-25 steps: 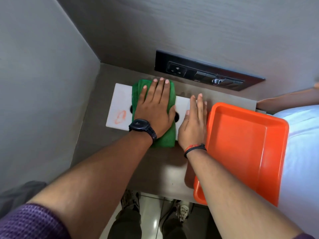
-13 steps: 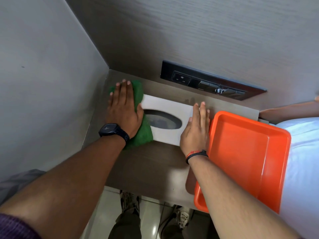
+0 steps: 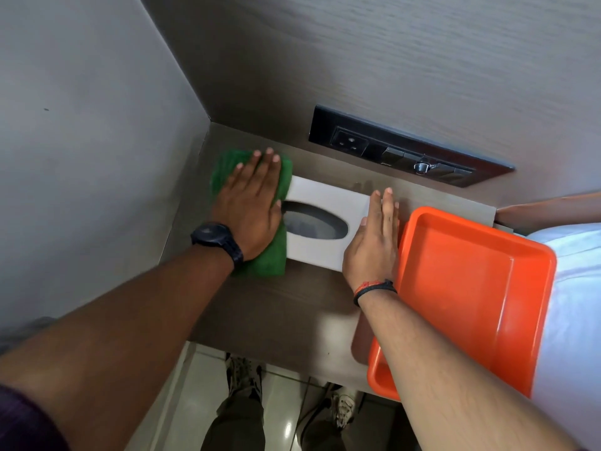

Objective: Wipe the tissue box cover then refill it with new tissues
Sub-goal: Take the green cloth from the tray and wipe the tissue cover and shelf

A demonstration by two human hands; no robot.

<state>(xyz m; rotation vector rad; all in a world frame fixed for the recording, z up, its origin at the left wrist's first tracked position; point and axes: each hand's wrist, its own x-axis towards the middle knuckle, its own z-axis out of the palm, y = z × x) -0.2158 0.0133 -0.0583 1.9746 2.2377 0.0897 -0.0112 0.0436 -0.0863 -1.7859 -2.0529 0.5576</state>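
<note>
head view: compared with half a second ago, almost nothing differs. left hand [image 3: 248, 206] remains flat on the green cloth [image 3: 270, 258] at the left end of the tissue box cover [image 3: 328, 200]; a second ago that hand and cloth sat over the middle of the cover, hiding the oval slot, which now shows. right hand [image 3: 372, 245] has not shifted.

counts: one cover, one cloth, one orange tray [image 3: 468, 297], one black socket panel [image 3: 403, 154] in the back wall, two hands, one black watch [image 3: 216, 239] on the left wrist, one dark wristband [image 3: 374, 288] on the right wrist.

cover lies on the brown shelf [image 3: 292, 307] towards its back edge, between the two hands. left hand: fingers spread, palm pressing the cloth down, cloth overlapping the cover's left end near the shelf's back left corner. right hand: fingers straight and together, edge-on against the cover's right end, not gripping. tray lies along the shelf's right edge, just beside the right hand, its front corner overhanging the front edge.
</note>
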